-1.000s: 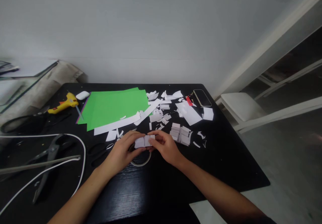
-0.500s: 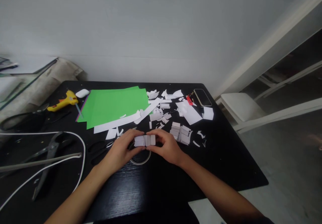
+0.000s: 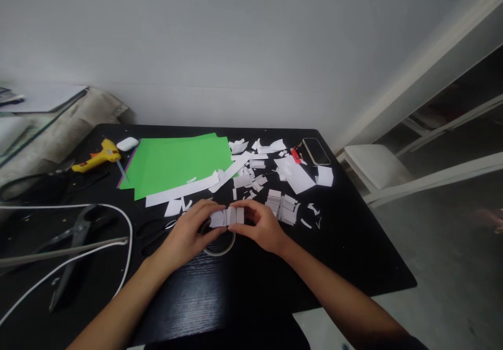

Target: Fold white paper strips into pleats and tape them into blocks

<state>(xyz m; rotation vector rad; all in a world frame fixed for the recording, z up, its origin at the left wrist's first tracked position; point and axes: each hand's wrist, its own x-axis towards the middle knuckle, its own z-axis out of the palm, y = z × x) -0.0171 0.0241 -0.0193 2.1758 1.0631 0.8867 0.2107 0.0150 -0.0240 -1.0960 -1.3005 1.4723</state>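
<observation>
Between my two hands is a small piece of folded white paper (image 3: 231, 216), with creased, upright panels. My left hand (image 3: 189, 230) pinches its left end between thumb and fingers. On the right end, my right hand (image 3: 262, 226) grips with thumb below and fingers above. A ring-shaped roll (image 3: 220, 254), perhaps tape, lies on the table just under the paper, partly covered by it and my left hand. Right of my right hand sits another group of folded white paper pieces (image 3: 281, 206). Black-handled scissors (image 3: 151, 230) lie left of my left hand, partly hidden.
Green sheets (image 3: 176, 164) with white strips on them lie at the back of the black table (image 3: 334, 255). White scraps (image 3: 247, 177), a red cutter (image 3: 295, 155) and a phone (image 3: 316, 152) are to the right. A yellow glue gun (image 3: 98, 157), large shears (image 3: 73, 255) and a white cable (image 3: 128, 224) lie left.
Both hands still hold the folded paper in nearly the same spot. Its panels have shifted slightly, and the right fingers have moved a little on it. The view has shifted slightly.
</observation>
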